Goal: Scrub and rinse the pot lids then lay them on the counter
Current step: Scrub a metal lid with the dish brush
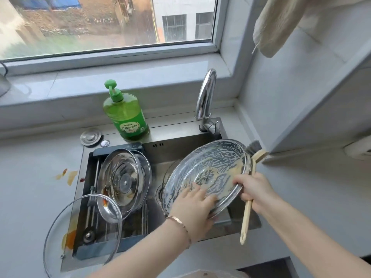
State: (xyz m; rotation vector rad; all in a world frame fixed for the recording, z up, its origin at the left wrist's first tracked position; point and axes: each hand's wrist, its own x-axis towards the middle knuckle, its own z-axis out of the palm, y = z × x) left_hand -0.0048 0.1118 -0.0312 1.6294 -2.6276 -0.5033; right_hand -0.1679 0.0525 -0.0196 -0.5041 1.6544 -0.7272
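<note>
A: Big lid (206,173): clear glass under a film of white suds, thin bright metal rim.
B: Brush (247,215): pale bare wood handle, matt; dark bristles.
A: Sink (241,223): brushed steel, dull sheen. Faucet (206,93): polished chrome, mirror-bright.
B: Steel lid (120,177): glossy, grease-smeared. Front lid (84,233): clear glass, metal-rimmed. Bottle (125,115): translucent green plastic, shiny. Cloth (281,23): off-white, soft weave. Counter (30,177): smooth, pale, faintly glossy.

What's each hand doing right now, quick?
Left hand: open, fingers flat on the soapy glass lid.
Right hand: closed round the brush handle, at the lid's rim.
</note>
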